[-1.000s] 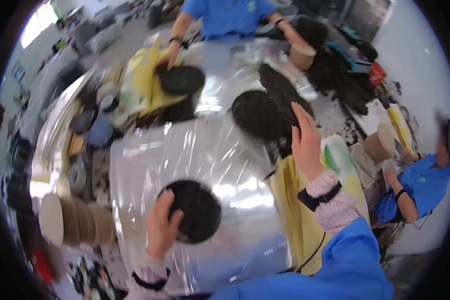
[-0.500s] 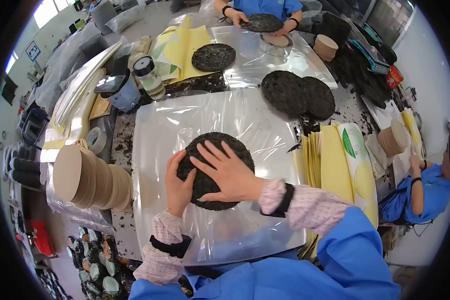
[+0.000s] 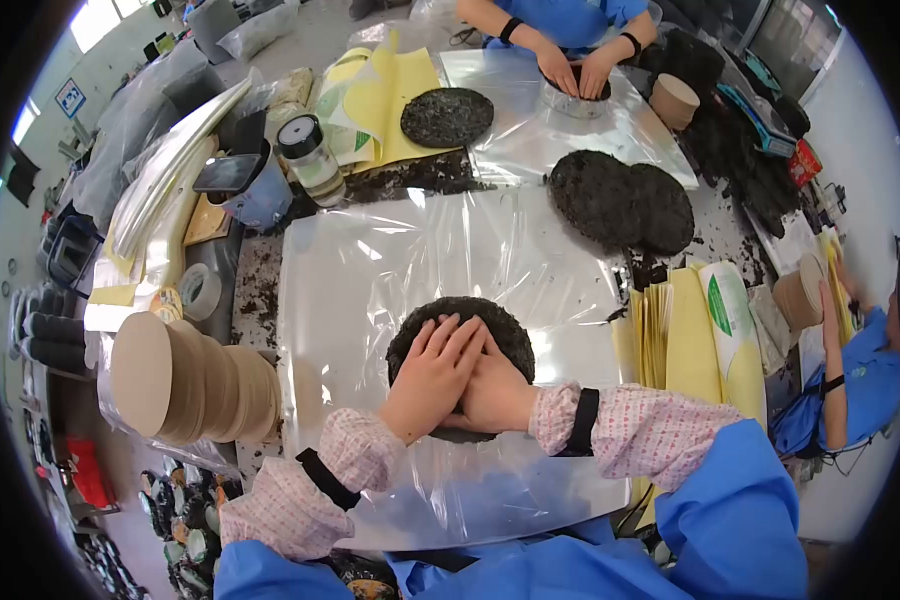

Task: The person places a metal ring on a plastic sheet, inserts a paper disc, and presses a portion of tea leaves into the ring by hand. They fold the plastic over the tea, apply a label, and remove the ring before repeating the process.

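A round, flat, near-black cake [image 3: 510,335] that looks like dried seaweed lies on clear plastic film [image 3: 355,270] in front of me. My left hand [image 3: 435,380] lies over part of my right hand, its fingers stretched out across the cake. Beneath it, my right hand [image 3: 500,395] presses flat on the cake, with some of its fingers hidden. Neither hand grips anything. Farther back to the right, two dark cakes [image 3: 595,200] overlap, and one more dark cake [image 3: 447,117] rests at the upper middle.
Stacked beige discs [image 3: 195,385] stand at the left. Behind are a clear jar [image 3: 313,165], a bucket [image 3: 258,200] with a phone on top and a tape roll [image 3: 200,290]. Yellow packaging sheets [image 3: 688,340] lie right. Co-workers' hands [image 3: 575,75] press a dark piece into a clear round mould.
My left hand has moved from the cake's left edge onto my right hand. The co-worker opposite has lowered the dark cake into the mould.
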Demonstrator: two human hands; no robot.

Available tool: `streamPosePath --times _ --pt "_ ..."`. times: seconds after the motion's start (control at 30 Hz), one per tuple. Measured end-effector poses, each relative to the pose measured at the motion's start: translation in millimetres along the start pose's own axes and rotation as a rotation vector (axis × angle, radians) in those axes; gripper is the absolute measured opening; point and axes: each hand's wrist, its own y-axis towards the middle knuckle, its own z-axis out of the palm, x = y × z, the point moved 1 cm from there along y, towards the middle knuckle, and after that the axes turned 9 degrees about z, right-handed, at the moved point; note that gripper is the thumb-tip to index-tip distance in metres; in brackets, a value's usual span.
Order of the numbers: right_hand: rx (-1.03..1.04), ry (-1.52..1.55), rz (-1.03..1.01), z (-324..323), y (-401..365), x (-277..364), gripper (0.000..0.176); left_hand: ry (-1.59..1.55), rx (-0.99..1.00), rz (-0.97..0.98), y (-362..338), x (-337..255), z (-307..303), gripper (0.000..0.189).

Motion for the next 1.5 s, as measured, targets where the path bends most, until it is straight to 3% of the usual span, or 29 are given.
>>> streamPosePath --times 0.07,0.17,0.2,0.3,0.33,0.37,0.4,0.43,0.47,0.5,0.57,0.6,0.7,0.77,0.83,0.87,0.93,0.97,1.03,1.13,1.17,1.23,1.33,1.37,1.43,1.47,1.5 --pt "0.16 0.062 0.084 0.8 1.6 -1.1 0.083 -0.059 0.052 -0.064 0.7 1.5 14.8 0.057" --pt "0.118 0.079 0.094 10.0 6.1 -3.0 0.083 -0.04 0.046 -0.084 2.1 3.3 19.3 0.054" --pt "0.282 0.1 0.105 10.5 8.2 -6.8 0.087 -0.088 0.058 -0.057 2.7 5.4 16.4 0.062" --pt "0.072 0.119 0.078 21.7 8.2 -7.5 0.091 -0.745 0.385 -0.357 9.8 40.1 -29.9 0.059" --pt "0.059 0.137 0.093 13.2 7.5 -3.8 0.094 -0.588 -0.02 -0.501 -2.0 58.1 -29.6 0.057" --pt "0.067 0.124 0.097 12.5 3.9 -2.6 0.095 -0.368 -0.267 -0.519 -14.2 76.9 -13.7 0.053" --pt "0.068 0.107 0.096 13.9 1.9 -2.6 0.095 -0.132 -0.502 -0.563 -27.0 94.9 1.8 0.05" --pt "0.052 0.088 0.082 14.0 6.0 -1.7 0.095 0.171 -0.576 -0.49 -36.0 117.5 27.4 0.046" --pt "0.064 0.089 0.093 16.4 6.0 -2.7 0.097 0.396 0.029 -0.577 -58.9 134.3 76.1 0.073" --pt "0.038 0.066 0.088 24.6 6.4 -4.2 0.097 0.403 -0.118 -0.4 -69.4 132.3 72.7 0.062" --pt "0.012 0.002 0.078 27.2 6.1 -3.8 0.097 0.101 -0.168 -0.449 -61.3 137.5 56.2 0.02" --pt "-0.022 -0.011 0.06 26.3 4.5 -4.4 0.097 0.033 -0.16 -0.5 -45.4 118.3 19.0 0.019" --pt "0.017 -0.008 0.093 23.8 2.8 -1.9 0.096 -0.185 -0.605 -0.409 -26.1 77.4 -88.4 0.025" --pt "-0.026 -0.068 0.066 20.7 1.6 -0.5 0.092 -0.144 -0.753 -0.306 -47.4 38.9 -154.0 0.029" --pt "-0.052 -0.14 0.058 7.2 -0.3 7.6 0.086 -0.444 -0.989 -0.509 -77.3 25.4 -157.4 0.046" --pt "0.228 -0.174 0.103 7.4 9.6 12.9 0.084 -0.71 -0.845 -0.584 -111.5 33.2 -136.4 0.05" --pt "0.279 -0.041 0.056 -25.6 7.1 14.3 0.082 -0.904 -0.48 -0.743 -210.9 44.6 -51.5 0.057" --pt "0.308 0.025 0.035 -42.1 6.0 14.8 0.081 -0.838 -0.273 -0.831 -243.8 46.7 -17.7 0.059" --pt "-0.249 -0.066 -0.222 -54.8 -10.1 -1.3 0.081 -0.918 0.073 -0.948 -213.5 -16.6 -62.5 0.048" --pt "-0.155 -0.099 -0.188 -33.7 -2.1 -8.5 0.081 -1.088 0.003 -0.884 -174.5 -31.9 -128.9 0.041" --pt "-0.177 -0.085 -0.2 -31.3 -1.9 -13.7 0.08 -1.303 -0.465 -0.741 -181.3 -27.4 -144.8 0.038" --pt "-0.175 0.013 -0.207 -29.0 -1.4 -21.3 0.076 -1.03 -1.167 -0.886 -199.1 -1.1 -111.6 0.042" --pt "-0.355 0.155 -0.095 -44.6 -16.0 -39.3 0.077 -0.111 -0.347 -0.505 -198.0 9.7 -50.6 0.053" --pt "-0.436 0.204 -0.03 -50.0 -28.5 -49.6 0.079 -0.115 -0.318 -0.441 -186.4 6.6 -39.6 0.062" --pt "-0.787 0.305 0.404 -65.1 -77.2 -56.7 0.079 -0.111 -0.299 -0.212 -152.5 -8.5 -28.7 0.082" --pt "-0.805 0.505 0.54 -35.5 -107.2 -76.7 0.076 -0.096 -0.316 -0.047 -125.9 -11.6 -34.4 0.092" --pt "-0.823 0.705 0.678 -4.6 -131.5 -88.0 0.074 -0.159 -0.27 -0.008 -104.6 -15.2 -35.2 0.098"
